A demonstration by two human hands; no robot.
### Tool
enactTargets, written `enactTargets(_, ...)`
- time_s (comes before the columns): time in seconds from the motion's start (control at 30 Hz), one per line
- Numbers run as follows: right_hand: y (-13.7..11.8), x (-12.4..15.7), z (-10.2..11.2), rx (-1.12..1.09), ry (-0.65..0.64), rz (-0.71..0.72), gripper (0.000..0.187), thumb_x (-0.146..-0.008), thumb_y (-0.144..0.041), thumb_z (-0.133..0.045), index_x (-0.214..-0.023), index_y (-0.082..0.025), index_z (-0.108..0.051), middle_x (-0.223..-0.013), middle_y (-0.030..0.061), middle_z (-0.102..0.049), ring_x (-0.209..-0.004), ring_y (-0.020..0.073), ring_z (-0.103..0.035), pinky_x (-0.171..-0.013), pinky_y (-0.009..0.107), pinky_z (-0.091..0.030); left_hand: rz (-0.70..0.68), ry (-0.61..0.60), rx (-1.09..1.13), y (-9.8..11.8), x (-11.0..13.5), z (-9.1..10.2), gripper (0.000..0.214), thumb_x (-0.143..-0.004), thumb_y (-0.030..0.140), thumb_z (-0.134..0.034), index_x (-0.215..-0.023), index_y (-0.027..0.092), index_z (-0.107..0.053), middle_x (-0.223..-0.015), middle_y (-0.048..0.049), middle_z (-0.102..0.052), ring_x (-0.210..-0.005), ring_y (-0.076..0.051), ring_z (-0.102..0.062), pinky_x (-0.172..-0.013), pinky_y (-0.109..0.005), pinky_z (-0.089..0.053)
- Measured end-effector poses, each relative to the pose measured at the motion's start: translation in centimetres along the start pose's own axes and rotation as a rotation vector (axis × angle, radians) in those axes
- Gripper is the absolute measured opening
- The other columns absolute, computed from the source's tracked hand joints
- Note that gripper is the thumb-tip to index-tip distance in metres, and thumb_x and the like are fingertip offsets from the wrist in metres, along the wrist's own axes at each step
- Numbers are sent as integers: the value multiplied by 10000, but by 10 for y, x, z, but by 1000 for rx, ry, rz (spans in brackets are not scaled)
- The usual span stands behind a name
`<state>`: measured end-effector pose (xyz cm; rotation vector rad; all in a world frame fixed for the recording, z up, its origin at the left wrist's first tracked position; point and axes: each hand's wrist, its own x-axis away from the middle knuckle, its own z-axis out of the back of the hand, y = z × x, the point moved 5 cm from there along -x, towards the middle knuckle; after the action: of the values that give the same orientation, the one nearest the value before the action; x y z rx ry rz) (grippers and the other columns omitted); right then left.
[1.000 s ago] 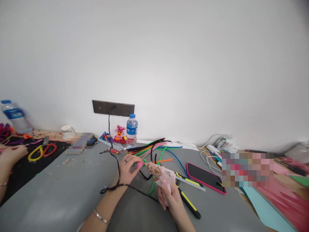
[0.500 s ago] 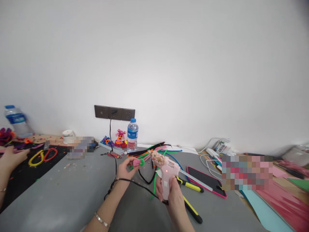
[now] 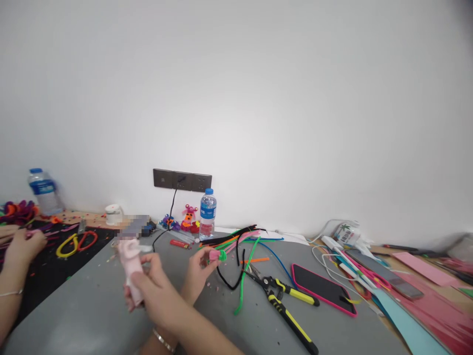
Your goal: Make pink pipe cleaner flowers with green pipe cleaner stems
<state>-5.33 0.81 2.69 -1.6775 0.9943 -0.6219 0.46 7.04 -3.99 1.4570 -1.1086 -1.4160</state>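
Note:
My left hand (image 3: 196, 278) pinches a small pink and green pipe-cleaner piece (image 3: 221, 255), its green end coiled. Crossing over my left forearm, my right hand (image 3: 157, 288) grips a pale pink hot glue gun (image 3: 130, 266), tilted away from me and a little blurred. A silver bracelet (image 3: 163, 340) circles my left wrist. To the right of my left hand lie a green pipe cleaner (image 3: 244, 283), a bent black one (image 3: 232, 287) and wire pliers (image 3: 283, 305) with yellow and black handles. Behind them is a bundle of coloured pipe cleaners (image 3: 231, 239).
At left, a co-worker's hand (image 3: 24, 249) works over a black mat (image 3: 40, 276) near red and yellow scissors (image 3: 76, 244). A water bottle (image 3: 208, 214) stands by small pipe-cleaner figures (image 3: 189, 219). A pink-edged phone (image 3: 323, 291) and coloured sheets (image 3: 439, 305) lie to the right.
My right hand has swung left with the glue gun, crossing over my left arm and uncovering the pliers. My left hand still holds the pipe-cleaner piece. The view has shifted slightly.

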Motion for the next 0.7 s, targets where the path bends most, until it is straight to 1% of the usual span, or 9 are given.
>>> enactTargets(0.03,7,-3,-5,115,-9,-21,245,-866,-345,-548,-1009,-231,-384,-669,-63,-529,-443,88,-442,-473,213,-409,-9,-23,1,1,-1,-1,219,-705,280,-779,-859,143,-705,-816,-36,-724,-769,-206,-664,-723,-285,-534)
enactTargets(0.1,13,-3,-12,419,-26,2,313,-849,-234,-550,-1127,-201,-411,-786,1,-601,-566,139,-561,-571,284,-491,-29,-47,-2,4,-2,-2,188,-707,259,-754,-853,152,-704,-819,-38,-722,-770,-198,-655,-727,-268,-520)
enactTargets(0.17,13,0,-17,681,-10,89,421,-820,-157,-548,-1224,-160,-427,-986,109,-644,-828,241,-652,-738,399,-530,-46,-37,-4,6,-2,-1,181,-708,255,-739,-855,155,-702,-830,-44,-719,-778,-196,-648,-732,-264,-511)
enactTargets(0.23,13,0,-19,832,31,155,494,-793,-102,-547,-1274,-120,-437,-1170,190,-608,-1070,320,-608,-879,481,-496,-49,-25,-3,6,-3,0,191,-699,264,-742,-851,155,-699,-822,-46,-716,-778,-198,-643,-731,-263,-507)
enactTargets(0.3,19,-4,-20,940,62,141,634,-760,-48,-553,-1367,-88,-377,-1269,228,-562,-1178,354,-549,-943,518,-462,-40,-16,8,7,-3,0,208,-685,274,-750,-846,154,-697,-803,-43,-713,-760,-195,-641,-717,-260,-505)
enactTargets(0.4,39,-15,-15,1095,68,-36,915,-674,23,-590,-1489,-49,-182,-1266,275,-559,-1180,392,-545,-933,553,-462,-25,-15,18,7,-3,0,219,-676,286,-753,-843,154,-698,-782,-38,-711,-733,-189,-639,-698,-255,-503)
enactTargets(0.47,49,-19,-12,1143,47,-110,991,-633,32,-617,-1502,-37,-147,-1233,294,-573,-1148,408,-565,-894,554,-485,-24,-19,12,6,-4,0,214,-681,288,-748,-842,155,-701,-784,-40,-713,-731,-188,-639,-699,-256,-505)
enactTargets(0.57,46,-13,-11,1194,7,-33,936,-678,-40,-639,-1495,-33,-184,-1223,300,-577,-1126,407,-574,-867,549,-499,-33,-15,-8,6,-4,0,217,-671,283,-752,-837,151,-703,-789,-47,-715,-739,-194,-642,-702,-262,-510)
enactTargets(0.7,18,16,-11,1277,-35,91,744,-782,-142,-619,-1447,-24,-309,-1227,286,-574,-1127,396,-555,-898,547,-483,-29,-18,-16,7,-5,0,231,-671,301,-752,-840,152,-701,-789,-47,-717,-740,-197,-649,-691,-263,-517)
